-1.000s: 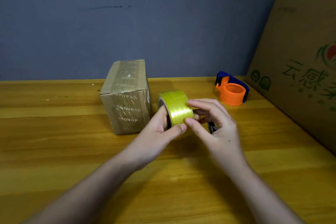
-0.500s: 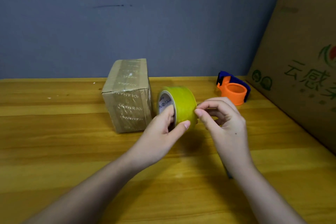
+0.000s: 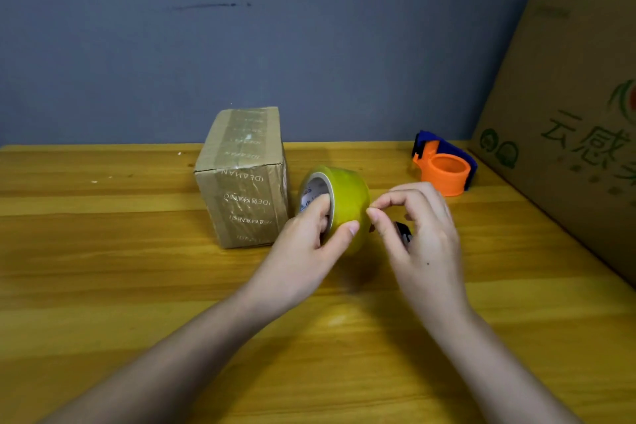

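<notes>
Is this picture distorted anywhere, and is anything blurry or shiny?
Head view: the big carton's edge slants steeply, likely from wide-lens stretch. Head view: there is a pale sheen on the table between the arms and glints on the small box's taped face. A soft shadow lies under the tape roll, the left hand and the right hand, whose fingers look slightly smeared.

Our left hand [image 3: 303,251] grips the round yellow roll of plastic tape [image 3: 347,203], fingers in its core, thumb on its outer face. Our right hand [image 3: 423,237], fingers curled, pinches at its right edge.
</notes>
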A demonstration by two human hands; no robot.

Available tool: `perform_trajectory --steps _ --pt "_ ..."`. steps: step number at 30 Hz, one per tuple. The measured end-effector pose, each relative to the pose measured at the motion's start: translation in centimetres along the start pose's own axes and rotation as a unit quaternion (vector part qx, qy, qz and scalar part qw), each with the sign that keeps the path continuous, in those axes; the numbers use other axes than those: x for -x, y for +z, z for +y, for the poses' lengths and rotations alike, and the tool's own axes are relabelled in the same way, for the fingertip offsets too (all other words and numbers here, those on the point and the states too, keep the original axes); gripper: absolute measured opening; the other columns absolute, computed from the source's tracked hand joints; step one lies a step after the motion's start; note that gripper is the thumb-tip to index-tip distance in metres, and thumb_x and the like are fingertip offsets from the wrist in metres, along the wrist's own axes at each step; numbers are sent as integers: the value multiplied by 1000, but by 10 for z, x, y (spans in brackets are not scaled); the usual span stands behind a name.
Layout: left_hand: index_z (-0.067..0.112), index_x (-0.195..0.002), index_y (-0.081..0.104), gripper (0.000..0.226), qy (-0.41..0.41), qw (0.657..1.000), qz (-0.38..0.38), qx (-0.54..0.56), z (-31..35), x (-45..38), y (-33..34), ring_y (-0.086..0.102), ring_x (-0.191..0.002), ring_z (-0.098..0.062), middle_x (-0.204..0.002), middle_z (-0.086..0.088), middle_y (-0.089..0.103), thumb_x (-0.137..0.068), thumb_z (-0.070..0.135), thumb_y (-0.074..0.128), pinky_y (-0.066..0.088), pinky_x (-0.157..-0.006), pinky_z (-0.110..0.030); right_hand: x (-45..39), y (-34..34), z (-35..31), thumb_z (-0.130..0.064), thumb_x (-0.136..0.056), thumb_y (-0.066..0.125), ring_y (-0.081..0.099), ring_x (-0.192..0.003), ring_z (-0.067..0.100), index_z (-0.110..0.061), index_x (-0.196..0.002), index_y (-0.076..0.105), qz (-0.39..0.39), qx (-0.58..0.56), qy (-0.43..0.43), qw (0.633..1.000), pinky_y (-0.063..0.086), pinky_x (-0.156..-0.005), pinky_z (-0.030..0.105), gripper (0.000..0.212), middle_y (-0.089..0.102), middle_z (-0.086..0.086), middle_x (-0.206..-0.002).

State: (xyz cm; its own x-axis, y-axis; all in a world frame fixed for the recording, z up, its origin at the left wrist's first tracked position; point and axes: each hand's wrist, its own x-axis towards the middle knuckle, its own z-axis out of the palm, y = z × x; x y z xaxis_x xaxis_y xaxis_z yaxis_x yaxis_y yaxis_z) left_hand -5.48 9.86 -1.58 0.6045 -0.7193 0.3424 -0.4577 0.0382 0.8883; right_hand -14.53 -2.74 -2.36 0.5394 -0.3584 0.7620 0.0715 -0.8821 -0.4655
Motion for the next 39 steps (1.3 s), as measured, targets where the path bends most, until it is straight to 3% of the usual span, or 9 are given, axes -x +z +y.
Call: perform_trajectory --steps 3,7,15,22,25,29,34,37,39 --pt "7 -106 56 45 -18 1000 4 10 0 -1 -1 62 -89 -35 -98 -19 67 -81 44 54 47 -84 -58 2 0 -2 -41 -83 64 61 -90 1 -34 -112 52 -13 -54 62 997 44 -73 13 32 61 -14 -102" --pt "9 -107 57 34 -30 1000 -7 5 -2 -1 0 64 -86 -21 -96 -8 69 -85 35 54 51 -83 -52 1 0 0 -41 -85 64 61 -82 2 -28 -98 60 -16 -30 59 998 45 -59 18 19 56 -16 -97" --pt "17 -113 51 47 -13 999 -29 -37 -5 1 2 60 -102 -21 -107 -2 64 -81 51 50 47 -92 -50 2 2 0 -26 -90 60 57 -87 7 -17 -89 63 6 -1 22 1000 51 -69 31 9 57 -8 -94" --pt "14 -110 47 41 2 991 -41 -128 -8 0 1 59 -91 -20 -99 -3 63 -85 46 47 48 -86 -45 2 3 -3 -26 -95 48 61 -90 17 -14 -89 58 -13 151 -62 986 45 -72 22 17 64 -3 -98" --pt "12 -104 49 51 -9 994 -25 -108 -13 -1 1 58 -85 -22 -92 -7 62 -79 56 46 47 -83 -48 2 7 -3 -26 -96 47 64 -84 19 -15 -88 57 -16 191 -99 976 48 -71 27 16 67 -2 -94" --pt "15 -110 50 55 -44 998 -34 -39 -17 -3 1 59 -97 -20 -101 -4 64 -74 57 48 46 -93 -46 1 10 -3 -25 -97 46 66 -76 20 -15 -88 58 -12 224 -125 966 42 -67 30 19 70 -1 -88" --pt "19 -118 44 51 -80 994 -58 52 -15 -3 5 57 -97 -20 -104 -10 59 -77 47 54 44 -97 -54 3 11 -7 -35 -89 51 64 -88 6 -22 -90 58 -9 47 25 999 48 -72 27 15 70 -12 -98" --pt "19 -122 38 60 -84 992 -84 42 -17 -2 6 51 -113 -19 -121 -12 53 -69 40 55 39 -104 -49 5 13 -7 -38 -83 56 62 -96 5 -24 -87 56 -18 -15 54 998 47 -73 25 14 67 -14 -101" --pt "19 -123 37 61 -80 991 -98 34 -17 -1 6 50 -109 -16 -122 -14 51 -68 37 55 39 -103 -51 3 14 -6 -34 -81 62 62 -97 5 -24 -83 58 -12 -45 66 997 47 -73 25 11 68 -15 -98"
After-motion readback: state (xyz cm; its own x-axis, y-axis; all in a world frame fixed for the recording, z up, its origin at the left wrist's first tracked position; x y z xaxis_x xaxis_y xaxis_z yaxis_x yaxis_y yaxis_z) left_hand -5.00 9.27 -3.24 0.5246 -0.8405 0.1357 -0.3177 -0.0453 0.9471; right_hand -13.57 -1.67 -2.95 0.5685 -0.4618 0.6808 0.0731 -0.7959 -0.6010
